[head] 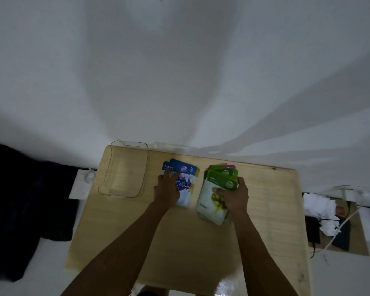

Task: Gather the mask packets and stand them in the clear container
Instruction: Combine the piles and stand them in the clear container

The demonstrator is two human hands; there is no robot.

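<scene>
Both bare hands are down on the light wooden table point(179, 242), each on its own pile of mask packets. The left hand point(167, 190) lies flat, fingers spread, pressing on the blue blueberry packets point(185, 180); the palm covers their lower left part, and nothing shows the fingers curled under an edge, so this is a press, not a pinch. These blue packets are fanned slightly, with a yellow edge peeking out at the 3 o'clock side.

Just beside them, at 3 o'clock, sits the green olive packets stack point(217, 189). The right hand point(235, 196) wraps it from the 3 o'clock edge, thumb laid across the top packet's face and fingers curled around the side: closed on the stack. A sliver of a purple packet point(228, 167) shows at the stack's 12 o'clock end. Whether the stack is lifted or resting on the table, I cannot tell.

The clear container point(124, 169) stands at 9 o'clock of the blue pile, near the table's far left corner, apart from both hands, with no packets in it.

Off the table at 3 o'clock lie crumpled white paper point(320, 208) and a white cable point(346, 221). A dark cloth point(19, 210) lies on the floor at 9 o'clock.
</scene>
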